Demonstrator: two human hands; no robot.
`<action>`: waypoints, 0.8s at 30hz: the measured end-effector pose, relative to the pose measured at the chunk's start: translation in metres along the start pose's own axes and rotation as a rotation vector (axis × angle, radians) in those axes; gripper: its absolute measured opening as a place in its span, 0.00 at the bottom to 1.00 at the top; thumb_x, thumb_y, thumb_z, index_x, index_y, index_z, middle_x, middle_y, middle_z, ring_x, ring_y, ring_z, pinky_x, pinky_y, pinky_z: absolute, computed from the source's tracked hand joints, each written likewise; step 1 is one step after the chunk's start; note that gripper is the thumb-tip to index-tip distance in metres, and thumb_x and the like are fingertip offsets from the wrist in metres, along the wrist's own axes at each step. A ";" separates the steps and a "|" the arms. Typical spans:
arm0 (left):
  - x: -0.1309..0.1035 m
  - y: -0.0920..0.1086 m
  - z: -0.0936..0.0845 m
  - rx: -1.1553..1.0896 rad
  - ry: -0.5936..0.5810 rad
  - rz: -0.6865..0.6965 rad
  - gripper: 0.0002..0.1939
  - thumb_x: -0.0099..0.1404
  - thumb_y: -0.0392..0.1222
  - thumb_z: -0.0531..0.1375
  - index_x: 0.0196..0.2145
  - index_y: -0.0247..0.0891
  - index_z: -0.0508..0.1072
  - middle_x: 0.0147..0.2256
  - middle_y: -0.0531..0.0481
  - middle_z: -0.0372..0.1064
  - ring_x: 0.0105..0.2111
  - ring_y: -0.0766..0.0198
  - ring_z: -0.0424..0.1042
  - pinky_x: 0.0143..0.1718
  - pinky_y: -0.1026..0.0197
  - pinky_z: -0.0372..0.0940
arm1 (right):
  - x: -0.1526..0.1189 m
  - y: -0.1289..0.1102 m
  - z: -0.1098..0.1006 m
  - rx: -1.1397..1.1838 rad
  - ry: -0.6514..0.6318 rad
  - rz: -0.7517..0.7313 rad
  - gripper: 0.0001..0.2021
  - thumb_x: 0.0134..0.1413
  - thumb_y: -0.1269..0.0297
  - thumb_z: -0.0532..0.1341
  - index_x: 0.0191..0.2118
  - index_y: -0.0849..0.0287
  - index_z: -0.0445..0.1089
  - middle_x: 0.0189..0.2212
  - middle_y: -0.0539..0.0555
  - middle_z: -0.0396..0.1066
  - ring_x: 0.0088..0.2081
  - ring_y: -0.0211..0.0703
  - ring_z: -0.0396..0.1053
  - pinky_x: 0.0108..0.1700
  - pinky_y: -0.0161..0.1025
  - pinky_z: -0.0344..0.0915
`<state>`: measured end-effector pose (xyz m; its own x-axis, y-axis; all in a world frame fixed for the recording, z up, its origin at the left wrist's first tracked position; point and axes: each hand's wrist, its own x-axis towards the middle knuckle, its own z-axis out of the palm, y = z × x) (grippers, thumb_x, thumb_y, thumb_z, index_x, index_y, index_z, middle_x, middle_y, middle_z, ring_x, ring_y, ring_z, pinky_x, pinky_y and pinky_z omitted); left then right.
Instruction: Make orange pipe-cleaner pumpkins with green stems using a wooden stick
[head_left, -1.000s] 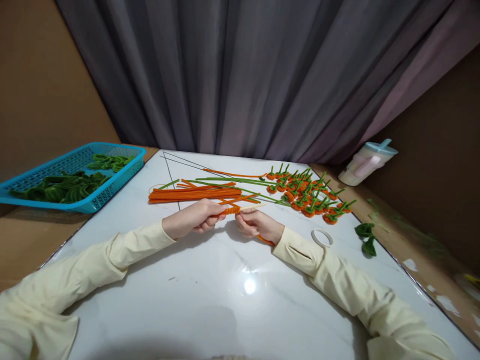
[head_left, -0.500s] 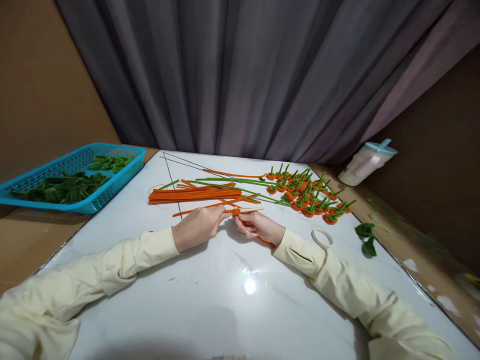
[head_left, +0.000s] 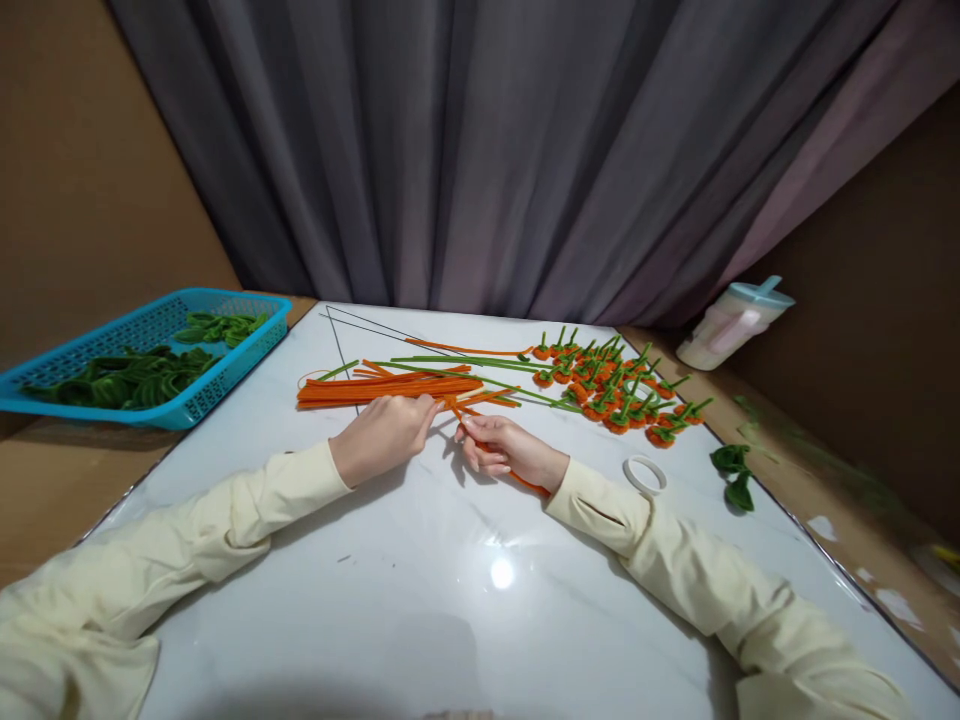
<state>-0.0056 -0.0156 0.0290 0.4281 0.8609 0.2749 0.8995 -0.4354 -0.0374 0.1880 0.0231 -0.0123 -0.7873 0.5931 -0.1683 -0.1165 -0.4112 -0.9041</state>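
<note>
My left hand is closed, thumb and fingertips pinching an orange pipe cleaner, in front of the orange bundle. A pale wooden stick shows just beyond those fingertips; how it is held is partly hidden. A short way to the right, my right hand pinches the orange strand between thumb and forefinger, its other fingers loosely curled. The orange pipe cleaner trails out beneath the right wrist. Behind both hands lies a bundle of orange pipe cleaners, with green pipe cleaners crossing past it.
Several orange pumpkin-like pieces with green stems stand at the right back. A white ring and green leaf pieces lie near the right edge. A blue basket holds green pieces at left; a lidded cup stands at right.
The wooden stick, earlier lying over the right hand with orange wound round it, now shows farther left and back. My left hand has shifted slightly left; the strand runs between both hands.
</note>
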 end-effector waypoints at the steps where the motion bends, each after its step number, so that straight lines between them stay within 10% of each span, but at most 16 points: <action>1: 0.001 -0.001 -0.003 0.006 -0.020 -0.024 0.17 0.69 0.40 0.45 0.30 0.32 0.69 0.24 0.44 0.70 0.24 0.59 0.70 0.23 0.64 0.53 | 0.000 0.000 0.000 -0.005 -0.003 0.007 0.10 0.54 0.61 0.58 0.31 0.64 0.65 0.17 0.49 0.68 0.13 0.25 0.38 0.12 0.26 0.38; 15: 0.008 -0.011 -0.029 -0.199 -0.293 0.033 0.20 0.64 0.39 0.47 0.20 0.33 0.70 0.17 0.48 0.63 0.17 0.68 0.56 0.21 0.63 0.45 | -0.003 0.000 -0.005 -0.068 0.010 0.007 0.12 0.53 0.59 0.59 0.26 0.64 0.64 0.10 0.45 0.61 0.11 0.25 0.36 0.12 0.28 0.34; 24: 0.012 -0.026 -0.044 -0.715 -0.758 -0.036 0.19 0.61 0.51 0.52 0.23 0.34 0.71 0.12 0.57 0.50 0.10 0.71 0.51 0.12 0.66 0.44 | -0.005 0.001 -0.002 -0.107 -0.046 -0.003 0.15 0.51 0.59 0.60 0.21 0.63 0.62 0.07 0.43 0.54 0.10 0.26 0.42 0.13 0.30 0.34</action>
<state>-0.0278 -0.0055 0.0756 0.5673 0.7086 -0.4196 0.7570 -0.2482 0.6044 0.1932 0.0210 -0.0129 -0.8145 0.5605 -0.1498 -0.0551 -0.3318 -0.9417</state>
